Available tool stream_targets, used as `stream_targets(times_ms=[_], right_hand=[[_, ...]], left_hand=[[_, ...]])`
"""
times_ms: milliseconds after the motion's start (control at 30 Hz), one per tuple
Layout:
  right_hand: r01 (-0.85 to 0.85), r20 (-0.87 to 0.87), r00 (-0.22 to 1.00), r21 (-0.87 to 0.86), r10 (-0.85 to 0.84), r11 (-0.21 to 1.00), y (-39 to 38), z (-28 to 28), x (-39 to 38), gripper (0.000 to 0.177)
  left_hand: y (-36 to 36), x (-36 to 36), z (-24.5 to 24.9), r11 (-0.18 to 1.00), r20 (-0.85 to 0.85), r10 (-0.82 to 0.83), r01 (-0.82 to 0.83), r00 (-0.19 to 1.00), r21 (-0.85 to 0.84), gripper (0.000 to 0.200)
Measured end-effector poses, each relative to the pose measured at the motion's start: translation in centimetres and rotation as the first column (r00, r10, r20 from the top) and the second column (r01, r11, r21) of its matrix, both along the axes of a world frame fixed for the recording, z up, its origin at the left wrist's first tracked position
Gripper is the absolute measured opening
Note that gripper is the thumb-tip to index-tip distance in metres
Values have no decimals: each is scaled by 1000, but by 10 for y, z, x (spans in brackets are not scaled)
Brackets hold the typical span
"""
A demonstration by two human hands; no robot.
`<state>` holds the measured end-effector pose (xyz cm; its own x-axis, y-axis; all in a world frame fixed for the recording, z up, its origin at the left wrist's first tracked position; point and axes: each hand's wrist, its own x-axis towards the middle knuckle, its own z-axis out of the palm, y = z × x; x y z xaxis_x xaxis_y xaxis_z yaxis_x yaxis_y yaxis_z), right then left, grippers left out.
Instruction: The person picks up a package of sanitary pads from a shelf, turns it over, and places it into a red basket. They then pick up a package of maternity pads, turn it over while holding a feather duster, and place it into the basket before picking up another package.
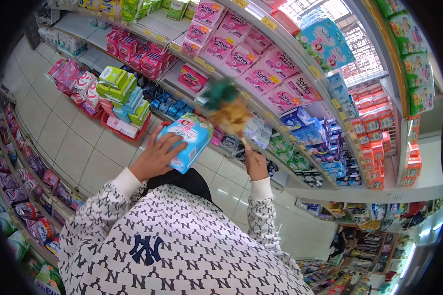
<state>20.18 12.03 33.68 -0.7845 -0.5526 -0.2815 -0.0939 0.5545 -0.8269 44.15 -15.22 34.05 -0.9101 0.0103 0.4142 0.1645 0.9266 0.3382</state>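
My left hand (158,153) grips a light blue Softex pack (194,140), with its fingers spread over the near side and the printed front tilted up. In my right hand (256,165) is the thin handle of a feather duster (231,114), the fingers wrapped round it. The duster's green and tan feathers are smeared by motion and overlap the lower shelf edge in this view. Just behind them stand rows of pink Softex packs (241,58). A pink and red pack (192,78) lies on the shelf left of the feathers.
Red baskets (125,133) piled with green, blue and pink packs stand on the tiled floor (76,132) to the left. Price tags line the shelf edges (280,37). Blue and green packs (307,130) fill the lower shelves at right. Another stocked shelf (39,201) curves along the far left.
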Motion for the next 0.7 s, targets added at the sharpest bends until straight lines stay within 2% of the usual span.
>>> stream_targets(times_ms=[33,100,133,233,267,367,467,567,600,633,667,700], right_hand=[[-100,-31,995,-1,100,995,-9,14,10,48],[-298,-95,950,5,297,955,-29,32,32,48],[-383,62,924,170,378,908,-35,25,32,53],[-287,184,955,392,231,874,-27,-50,3,59],[-187,-1,980,326,199,926,-11,-71,-10,67],[-120,-193,957,410,215,904,13,-77,-45,67],[-108,51,993,87,104,990,-7,-38,-18,68],[-353,137,935,254,327,901,-22,-23,10,68],[-277,44,960,330,278,903,-22,-32,6,65],[-205,-162,942,421,295,884,-7,-66,-15,62],[-195,-100,928,689,358,698,-7,-69,-39,62],[-158,-209,881,718,426,678,8,-90,-60,65]], left_hand=[[-2,-4,-3,994,52,-48,53,998,-93,70],[-5,-12,-3,971,122,-184,200,975,-134,65],[-7,-16,-8,953,140,-229,251,963,-169,63],[-12,-21,-4,913,95,-329,342,939,-222,58],[-11,-22,-5,911,108,-341,356,934,-206,57],[-12,-26,-2,903,92,-351,363,932,-231,57],[-8,-30,-5,916,25,-347,344,938,-207,57],[-3,-36,3,902,58,-362,366,930,-227,61],[-3,-39,4,900,59,-379,382,924,-209,62],[-2,-40,0,899,65,-393,398,917,-185,63],[1,-37,-4,900,75,-401,408,913,-154,65],[2,-37,-7,892,103,-399,412,911,-188,67]])
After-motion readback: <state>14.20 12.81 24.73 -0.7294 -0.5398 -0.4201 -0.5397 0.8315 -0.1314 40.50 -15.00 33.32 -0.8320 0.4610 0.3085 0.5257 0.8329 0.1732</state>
